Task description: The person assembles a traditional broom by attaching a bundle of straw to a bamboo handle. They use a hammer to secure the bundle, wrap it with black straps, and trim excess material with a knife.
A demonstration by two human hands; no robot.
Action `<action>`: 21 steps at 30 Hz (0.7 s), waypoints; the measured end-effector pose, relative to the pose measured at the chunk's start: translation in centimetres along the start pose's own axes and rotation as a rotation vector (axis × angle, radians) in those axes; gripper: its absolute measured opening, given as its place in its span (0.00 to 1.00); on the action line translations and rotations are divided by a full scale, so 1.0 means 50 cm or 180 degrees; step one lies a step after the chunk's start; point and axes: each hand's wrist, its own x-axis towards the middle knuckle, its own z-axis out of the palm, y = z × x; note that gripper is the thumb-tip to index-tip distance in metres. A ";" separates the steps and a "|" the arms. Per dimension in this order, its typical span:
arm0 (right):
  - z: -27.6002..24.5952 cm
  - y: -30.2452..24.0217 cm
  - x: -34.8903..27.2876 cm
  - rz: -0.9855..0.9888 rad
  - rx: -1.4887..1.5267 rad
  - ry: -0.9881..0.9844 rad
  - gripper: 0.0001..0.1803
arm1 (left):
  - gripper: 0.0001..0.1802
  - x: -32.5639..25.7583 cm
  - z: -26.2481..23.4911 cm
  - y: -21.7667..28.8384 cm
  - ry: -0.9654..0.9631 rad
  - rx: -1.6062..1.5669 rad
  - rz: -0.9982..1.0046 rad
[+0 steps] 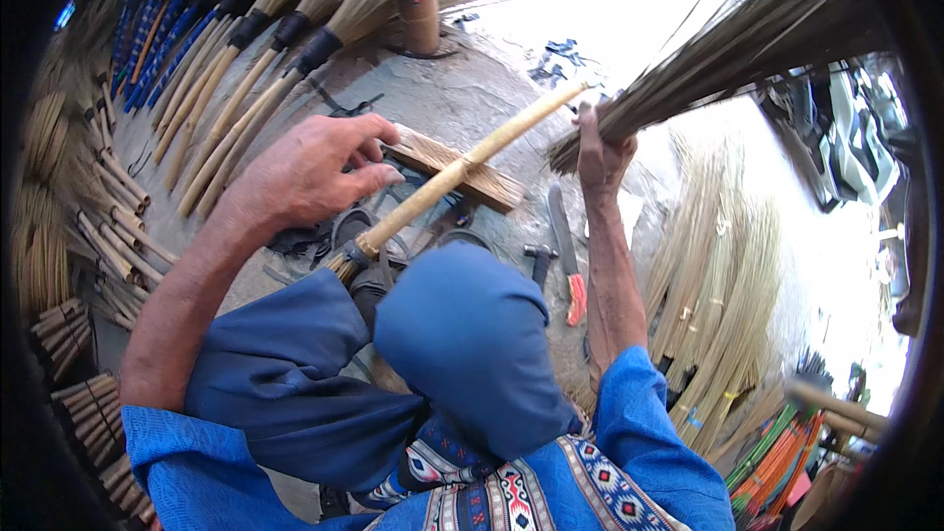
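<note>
My right hand is raised and closed round the gathered end of a bundle of dry broom grass, which fans out to the upper right. My left hand hovers left of a wooden block, its thumb and bent fingers apart with nothing visible between them. A pale bamboo handle lies slanting across the block. Its lower end has a dark binding and some bristles beside my shoes. A knife with a red grip and a hammer lie on the ground below my right hand.
Finished brooms with dark bindings lean at the upper left beside a bamboo post. Bamboo sticks are stacked at the left. Loose grass bundles lie at the right. Coloured handles stand at the lower right.
</note>
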 end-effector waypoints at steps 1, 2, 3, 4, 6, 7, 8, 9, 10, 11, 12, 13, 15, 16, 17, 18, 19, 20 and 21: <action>-0.004 0.037 -0.030 0.0746 -0.0207 -0.0217 0.08 | 0.21 0.000 0.004 -0.010 0.0029 0.0150 -0.0120; 0.007 0.080 -0.043 0.1052 -0.0339 -0.0303 0.06 | 0.22 0.001 0.004 -0.020 -0.0017 0.0148 -0.0137; 0.003 0.110 -0.074 0.1155 -0.0526 -0.0223 0.08 | 0.22 0.002 0.006 -0.028 -0.0078 0.0137 -0.0147; -0.004 0.136 -0.084 0.1009 -0.0167 -0.0134 0.07 | 0.22 0.004 0.009 -0.035 -0.0101 0.0232 -0.0106; -0.018 0.176 -0.101 0.1022 0.0225 -0.0055 0.07 | 0.23 0.008 0.016 -0.041 -0.0154 0.0394 -0.0075; -0.028 0.186 -0.101 0.0820 0.0345 -0.0049 0.07 | 0.23 0.010 0.019 -0.040 -0.0167 0.0522 0.0111; -0.026 0.196 -0.100 0.0834 0.0371 0.0059 0.08 | 0.23 0.014 0.021 -0.036 -0.0180 0.0661 0.0298; -0.028 0.197 -0.092 0.1045 0.0157 -0.0023 0.07 | 0.23 0.018 0.024 -0.029 -0.0251 0.0809 0.0412; -0.024 0.194 -0.082 0.1133 -0.0048 -0.0156 0.06 | 0.22 0.021 0.028 -0.020 -0.0359 0.0863 0.0412; -0.018 0.183 -0.074 0.1369 -0.0345 -0.0201 0.06 | 0.21 0.024 0.031 -0.008 -0.0356 0.0824 0.0618; -0.007 0.168 -0.063 0.1161 -0.0131 -0.0193 0.05 | 0.20 0.025 0.036 0.006 -0.0360 0.0772 0.0822; 0.006 0.144 -0.058 0.0896 -0.0145 -0.0401 0.05 | 0.19 0.026 0.040 0.021 -0.0349 0.0714 0.1035; 0.034 0.077 -0.054 0.0706 -0.0425 -0.0538 0.07 | 0.16 0.020 0.054 0.054 -0.0124 0.0750 0.1664; 0.051 0.037 -0.053 0.0606 -0.0676 -0.0856 0.05 | 0.14 0.018 0.059 0.068 -0.0007 0.0769 0.1998; 0.083 0.001 -0.058 0.0398 -0.0542 -0.1041 0.05 | 0.14 0.018 0.061 0.078 0.0300 0.0777 0.2320; 0.105 -0.041 -0.064 0.0334 -0.0612 -0.1289 0.06 | 0.14 0.018 0.062 0.087 0.0607 0.0789 0.2639; 0.125 -0.082 -0.070 0.0424 -0.0775 -0.1670 0.07 | 0.13 0.017 0.063 0.092 0.0991 0.0762 0.3015; 0.149 -0.117 -0.076 0.0240 -0.0950 -0.2014 0.08 | 0.17 0.023 0.056 0.091 0.1172 0.0875 0.3150; 0.172 -0.148 -0.080 -0.0162 -0.1271 -0.2379 0.10 | 0.19 0.028 0.048 0.084 0.1244 0.1248 0.2962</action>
